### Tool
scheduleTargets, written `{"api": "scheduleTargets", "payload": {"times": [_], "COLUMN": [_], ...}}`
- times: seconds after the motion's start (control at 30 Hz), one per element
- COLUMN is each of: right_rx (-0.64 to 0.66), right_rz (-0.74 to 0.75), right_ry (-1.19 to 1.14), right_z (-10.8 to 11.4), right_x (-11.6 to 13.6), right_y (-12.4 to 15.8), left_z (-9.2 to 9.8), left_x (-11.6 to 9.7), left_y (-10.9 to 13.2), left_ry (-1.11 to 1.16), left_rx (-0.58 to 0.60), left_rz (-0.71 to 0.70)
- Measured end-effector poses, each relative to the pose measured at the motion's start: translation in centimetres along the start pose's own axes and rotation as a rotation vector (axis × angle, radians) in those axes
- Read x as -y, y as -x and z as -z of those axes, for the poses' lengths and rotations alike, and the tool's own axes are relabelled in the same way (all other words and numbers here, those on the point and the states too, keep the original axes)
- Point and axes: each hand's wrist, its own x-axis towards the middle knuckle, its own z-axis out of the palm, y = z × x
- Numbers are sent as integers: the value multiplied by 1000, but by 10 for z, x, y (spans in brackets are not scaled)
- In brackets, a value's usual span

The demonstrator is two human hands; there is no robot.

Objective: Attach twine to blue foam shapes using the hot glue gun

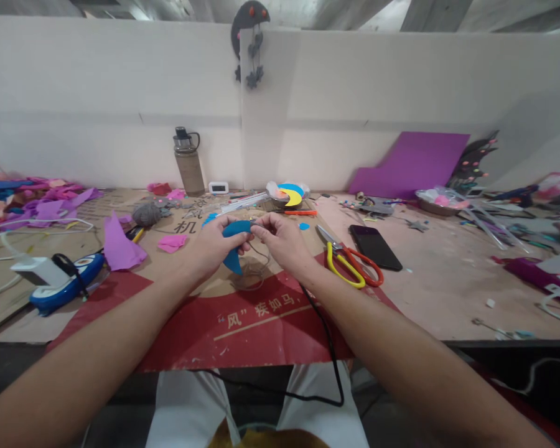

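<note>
A blue crescent cut-out point(234, 231), apparently felt, is held over the table's middle. My left hand point(217, 239) is closed around its upper part, with the thumb lying across it and the lower point hanging free. At the crescent's upper tip, my right hand point(280, 239) is pinched, fingertips touching the edge; whether a small thing is also between them is hidden. A thin light cord point(261, 274) loops below both hands. To the right lie scissors point(348, 261) with one yellow and one red handle, blades partly apart.
Beside the scissors rests a black phone point(376, 247). Behind my hands is a bowl with a yellow crescent point(293, 197) on top. Grey yarn point(146, 214), purple felt point(122, 244) and a blue power strip point(68, 286) lie left. A bottle point(190, 165) stands by the partition.
</note>
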Motion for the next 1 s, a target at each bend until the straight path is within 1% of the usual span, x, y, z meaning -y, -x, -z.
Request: {"api": "scheduleTargets", "payload": {"times": [0.1, 0.17, 0.3, 0.37, 0.43, 0.53, 0.6, 0.7, 0.77, 0.83, 0.87, 0.9, 0.93, 0.97, 1.0], "right_rx": [29, 24, -46, -69, -66, -43, -54, -129, -182, -215, -224, -232, -237, -243, -246], "right_rz": [41, 68, 79, 120, 187, 283, 365, 510, 591, 649, 674, 698, 723, 747, 767], "right_ry": [-66, -94, -17, 35, 74, 112, 150, 221, 255, 294, 316, 341, 368, 396, 425], "right_z": [-1, -2, -2, -1, -1, 0, 0, 1, 2, 4, 5, 6, 7, 8, 8], "right_x": [-2, -1, 0, 0, -2, -3, -3, -4, -6, -8, -9, -9, -10, -11, -11], "right_y": [0, 1, 3, 4, 4, 4, 4, 4, 4, 3, 3, 2, 2, 2, 2], "left_z": [2, 3, 5, 7, 9, 13, 14, 15, 15, 16, 16, 16, 15, 14, 13], "left_x": [1, 2, 7, 10, 13, 15, 14, 11, 8, 6, 6, 6, 6, 6, 6], "left_y": [0, 1, 1, 0, -1, -2, -3, -5, -6, -7, -8, -8, -9, -9, -9], "left_ry": [-96, -128, -123, -123, -168, -340, -425, -475, -535, -556, -513, -420, -281, -113, 63], "left_rx": [-44, -61, -31, -21, -37, -116, -134, -128, -182, -289, -350, -398, -418, -399, -332], "left_rz": [-73, -118, -157, -163, -207, -386, -516, -647, -685, -648, -600, -529, -434, -319, -183]}}
